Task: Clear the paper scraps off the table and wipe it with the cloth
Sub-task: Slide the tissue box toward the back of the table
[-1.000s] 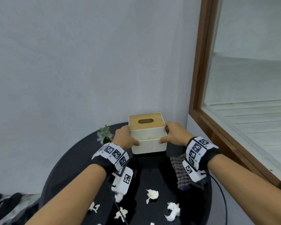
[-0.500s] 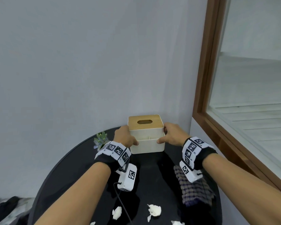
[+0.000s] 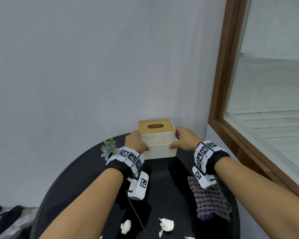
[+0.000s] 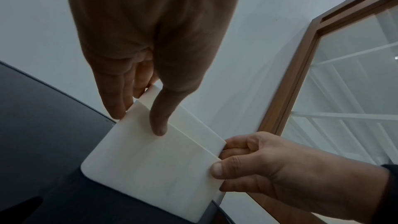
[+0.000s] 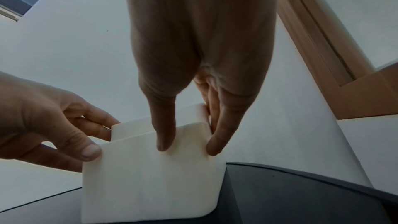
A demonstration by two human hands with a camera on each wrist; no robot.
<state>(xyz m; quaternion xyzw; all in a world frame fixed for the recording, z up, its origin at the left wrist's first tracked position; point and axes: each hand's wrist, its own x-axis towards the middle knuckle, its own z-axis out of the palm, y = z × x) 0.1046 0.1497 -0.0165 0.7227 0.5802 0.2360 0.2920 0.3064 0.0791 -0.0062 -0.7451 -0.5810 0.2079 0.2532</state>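
the left hand (image 3: pixel 135 144) and the right hand (image 3: pixel 186 140) both held the cream-white plastic tissue box with a light wooden slotted lid (image 3: pixel 156 140), which stood at the far edge of the round black tabletop (image 3: pixel 72 183), close to the grey wall (image 3: pixel 93 66). the left grip was closed on the box's left side: its thumb lay on the near face and its fingers (image 4: pixel 117 101) on the left wall. the right grip clasped the right side the same way, thumb on the near face, fingers (image 5: pixel 224 125) around the right corner. the wrist views did not show whether the box's base was touching the tabletop.

the checked purple-and-grey woven cloth (image 3: pixel 211 202) lay flat on the tabletop below the right wrist, apart from both hands. crumpled white paper scraps (image 3: pixel 167 225) lay on the near part of the tabletop, a second one (image 3: pixel 126 226) to its left, with more cut off at the lower edge. a small pale green artificial plant (image 3: pixel 108 147) stood just left of the left wrist. a brown wooden window frame (image 3: pixel 221 75) ran along the right.
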